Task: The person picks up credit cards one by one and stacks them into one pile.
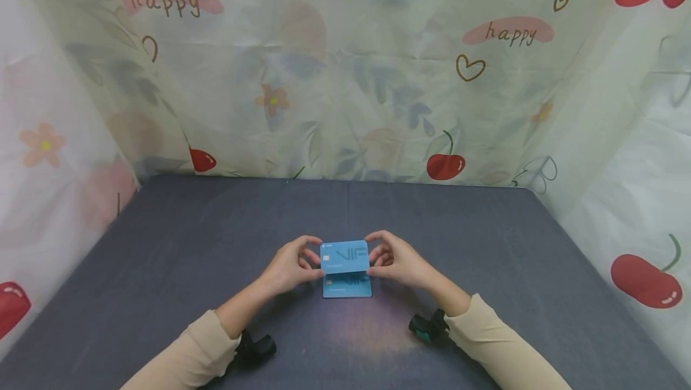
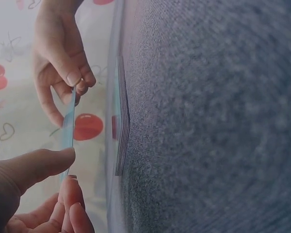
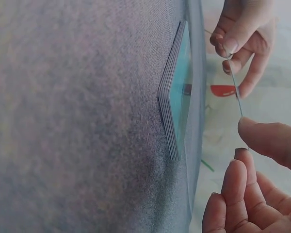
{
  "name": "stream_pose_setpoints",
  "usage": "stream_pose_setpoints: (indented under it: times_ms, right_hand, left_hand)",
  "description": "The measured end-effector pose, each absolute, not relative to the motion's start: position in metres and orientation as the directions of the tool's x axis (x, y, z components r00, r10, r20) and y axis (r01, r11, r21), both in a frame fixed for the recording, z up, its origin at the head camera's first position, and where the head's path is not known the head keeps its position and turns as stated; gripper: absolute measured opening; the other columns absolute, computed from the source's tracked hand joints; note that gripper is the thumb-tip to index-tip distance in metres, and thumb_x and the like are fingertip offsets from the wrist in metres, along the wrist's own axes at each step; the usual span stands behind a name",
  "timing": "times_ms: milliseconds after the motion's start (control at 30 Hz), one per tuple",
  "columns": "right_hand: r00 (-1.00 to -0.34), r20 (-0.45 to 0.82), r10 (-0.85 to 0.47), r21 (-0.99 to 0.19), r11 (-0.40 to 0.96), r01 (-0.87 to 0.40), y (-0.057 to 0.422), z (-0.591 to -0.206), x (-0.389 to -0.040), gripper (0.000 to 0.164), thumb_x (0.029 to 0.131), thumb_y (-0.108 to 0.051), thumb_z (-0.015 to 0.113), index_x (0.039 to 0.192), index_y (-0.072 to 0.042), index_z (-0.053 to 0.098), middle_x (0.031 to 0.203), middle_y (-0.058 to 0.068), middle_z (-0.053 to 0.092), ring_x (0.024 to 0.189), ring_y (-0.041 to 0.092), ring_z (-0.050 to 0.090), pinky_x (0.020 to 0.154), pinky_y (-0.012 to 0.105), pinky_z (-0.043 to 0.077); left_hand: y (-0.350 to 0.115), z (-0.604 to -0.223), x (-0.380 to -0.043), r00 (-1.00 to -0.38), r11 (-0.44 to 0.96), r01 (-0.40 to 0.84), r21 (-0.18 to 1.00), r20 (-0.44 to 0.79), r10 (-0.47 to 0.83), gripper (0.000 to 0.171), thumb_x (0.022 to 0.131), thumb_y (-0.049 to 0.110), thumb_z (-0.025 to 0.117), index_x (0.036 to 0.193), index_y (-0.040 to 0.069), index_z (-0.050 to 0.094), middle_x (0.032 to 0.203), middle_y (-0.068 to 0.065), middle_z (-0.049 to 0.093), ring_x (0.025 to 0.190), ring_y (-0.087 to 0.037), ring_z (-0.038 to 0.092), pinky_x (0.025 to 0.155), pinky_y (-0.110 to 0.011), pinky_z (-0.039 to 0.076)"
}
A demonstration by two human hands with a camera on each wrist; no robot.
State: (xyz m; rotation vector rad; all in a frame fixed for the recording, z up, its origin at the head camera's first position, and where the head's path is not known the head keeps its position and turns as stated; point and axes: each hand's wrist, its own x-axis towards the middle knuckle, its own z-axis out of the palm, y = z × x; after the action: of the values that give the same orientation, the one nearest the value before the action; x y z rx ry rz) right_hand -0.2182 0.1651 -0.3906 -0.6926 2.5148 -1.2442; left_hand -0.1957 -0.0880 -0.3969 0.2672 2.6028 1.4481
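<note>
A light-blue bank card [image 1: 344,257] with a chip and large grey letters is held level between both hands. My left hand [image 1: 294,265] pinches its left edge between thumb and fingers, and my right hand [image 1: 396,259] pinches the right edge the same way. Below it, on the table, lies a neat stack of matching blue cards [image 1: 348,288]; its several layers show along the edge in the left wrist view, where the stack [image 2: 121,116] is apart from the raised card [image 2: 69,128]. In the head view the held card hides the stack's far part.
The table [image 1: 216,222] is covered in dark grey cloth. Behind it and at both sides hang pale curtains [image 1: 345,78] printed with cherries, hearts and flowers. A black wrist device [image 1: 429,325] sits under the right sleeve, another [image 1: 256,348] by the left.
</note>
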Motion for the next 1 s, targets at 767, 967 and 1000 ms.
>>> stream_pose_setpoints:
  times_ms: [767, 967, 1000]
  right_hand:
    - [-0.845, -0.046, -0.533, -0.798, 0.529, -0.29, 0.1672, -0.3957, -0.2133, 0.052, 0.079, -0.009, 0.073, 0.123, -0.001, 0.046, 0.088, 0.01, 0.062, 0.073, 0.013, 0.057, 0.066, 0.019, 0.049]
    - [-0.843, -0.049, -0.536, -0.792, 0.535, -0.295, 0.1676, -0.3961, -0.2111, 0.051, 0.078, -0.008, 0.072, 0.122, 0.001, 0.047, 0.088, 0.011, 0.062, 0.072, 0.012, 0.057, 0.066, 0.019, 0.048]
    - [-0.842, -0.049, -0.538, -0.791, 0.535, -0.296, 0.1679, -0.3965, -0.2109, 0.051, 0.078, -0.008, 0.072, 0.122, 0.001, 0.047, 0.088, 0.011, 0.062, 0.072, 0.012, 0.057, 0.066, 0.019, 0.048]
  left_hand:
    - [-0.0845, -0.4001, -0.1918, -0.968, 0.558, 0.073, 0.826, -0.076, 0.239, 0.051, 0.073, 0.006, 0.077, 0.119, 0.006, 0.054, 0.083, -0.004, 0.062, 0.066, -0.011, 0.054, 0.057, -0.024, 0.044]
    - [-0.0864, -0.4016, -0.1918, -0.957, 0.562, 0.128, 0.817, -0.046, 0.285, 0.05, 0.073, 0.007, 0.076, 0.118, 0.004, 0.054, 0.083, -0.005, 0.063, 0.066, -0.011, 0.054, 0.056, -0.024, 0.043]
    - [-0.0865, -0.4018, -0.1918, -0.956, 0.562, 0.129, 0.817, -0.047, 0.288, 0.05, 0.073, 0.007, 0.077, 0.118, 0.004, 0.054, 0.083, -0.005, 0.063, 0.066, -0.011, 0.054, 0.057, -0.024, 0.043]
